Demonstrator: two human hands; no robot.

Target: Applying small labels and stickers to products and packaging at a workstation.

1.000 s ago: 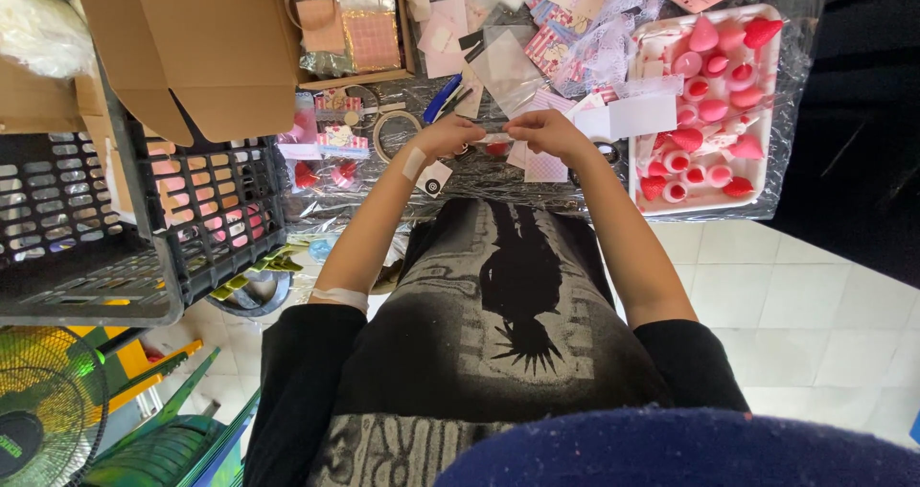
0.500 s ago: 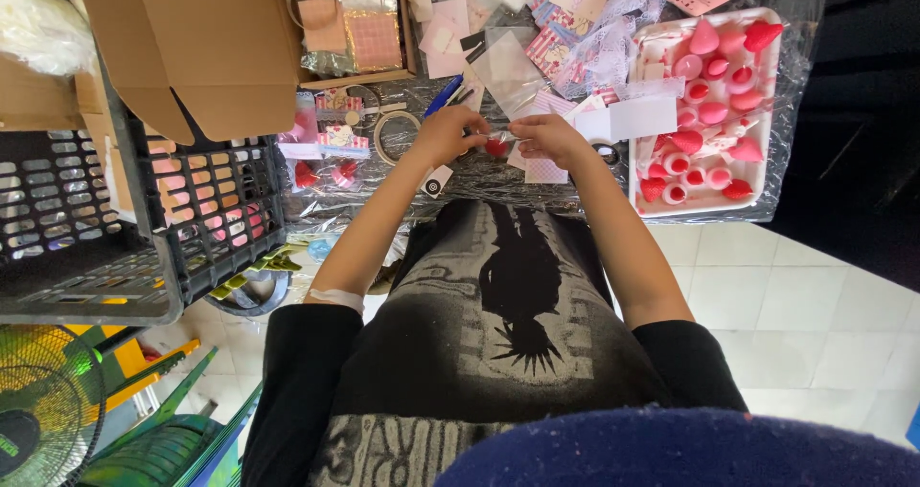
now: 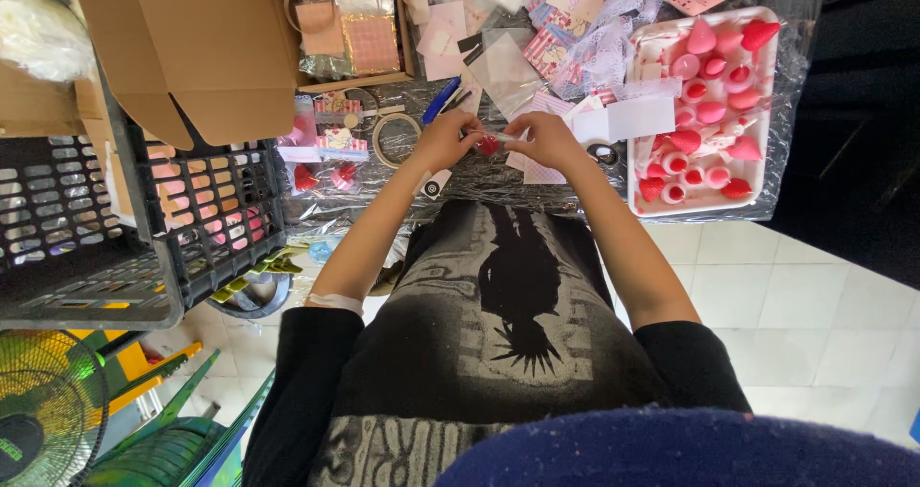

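Observation:
My left hand (image 3: 443, 140) and my right hand (image 3: 547, 139) meet over the near edge of a table (image 3: 383, 195) wrapped in clear plastic. Between the fingers of both hands sits a small red strawberry-shaped piece (image 3: 489, 146) inside a clear plastic bag. A white tray (image 3: 644, 113) of pink and red strawberry-shaped pieces stands just right of my right hand. Two bagged red pieces (image 3: 324, 174) lie on the table left of my left hand.
A cardboard box (image 3: 196, 46) stands at the back left, above black plastic crates (image 3: 125, 228). A tape roll (image 3: 395, 138), a blue pen (image 3: 441, 99), clear bags and pink cards lie behind my hands. A green fan (image 3: 38, 420) and white floor tiles (image 3: 815, 324) are below.
Both hands have drawn closer together around the small red piece, and the left hand has shifted slightly right. Everything else on the table stays as it was.

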